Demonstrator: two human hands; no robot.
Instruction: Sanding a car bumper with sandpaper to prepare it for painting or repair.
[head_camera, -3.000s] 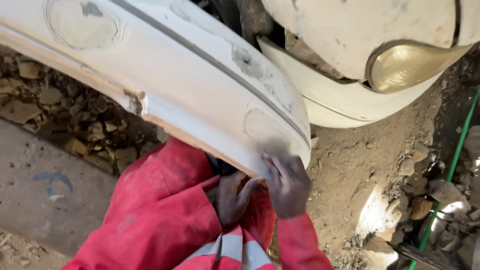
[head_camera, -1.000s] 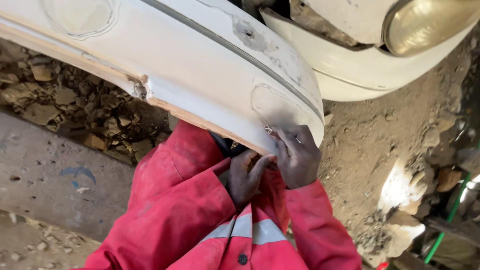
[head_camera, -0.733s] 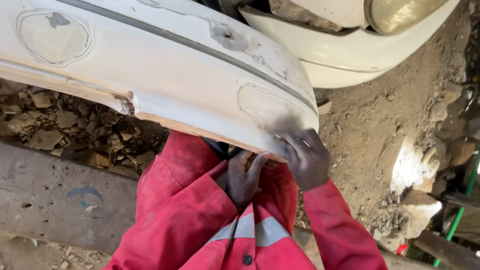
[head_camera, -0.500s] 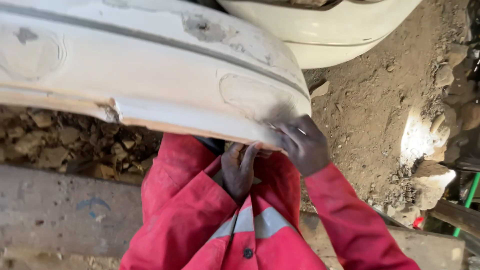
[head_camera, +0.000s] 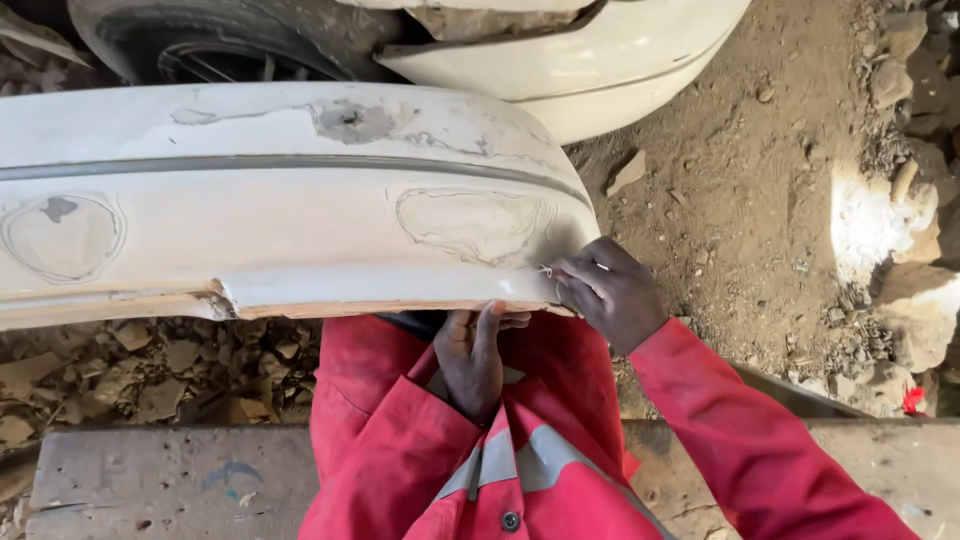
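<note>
Detached white car bumper (head_camera: 290, 200) lies across the person's lap, its end just over the knees. Right hand (head_camera: 612, 292) pinches a thin wire (head_camera: 546, 271) at the bumper's corner edge, fingers closed on it. Left hand (head_camera: 472, 352) braces the lower lip from beneath, fingers curled around it. Filler patches (head_camera: 470, 225) look sanded but unpainted; wire looks only partly fastened, so work seems mid-way.

No packages, labels, signs, screens.
</note>
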